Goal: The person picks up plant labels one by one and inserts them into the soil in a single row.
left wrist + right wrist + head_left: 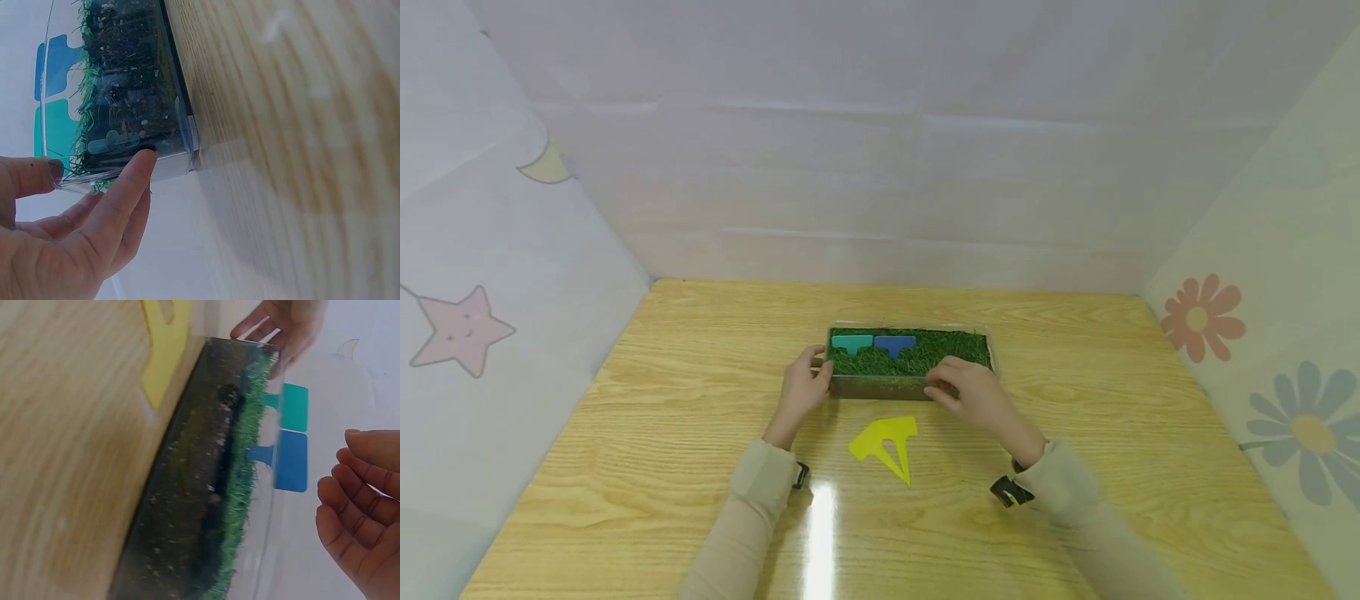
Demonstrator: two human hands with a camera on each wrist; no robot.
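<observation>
A clear plastic box (pixel 880 388) holds dark soil (pixel 187 506) topped with green grass (pixel 947 343). A teal T-shaped plant label (pixel 852 342) stands in the grass at the left, with a blue plant label (pixel 895 342) beside it. My left hand (pixel 802 385) holds the box's left end, its thumb and fingers about the corner in the left wrist view. Over the box's front edge, right of the labels, is my right hand (pixel 973 392). Its fingers (pixel 350 506) are loosely bent with nothing between them in the right wrist view.
Yellow plant labels (pixel 891 432) lie overlapping on the wooden table (pixel 685 392), in front of the box and between the forearms. Pale printed sheets (pixel 880 167) stand round the table's back and sides. Each wrist wears a dark strap.
</observation>
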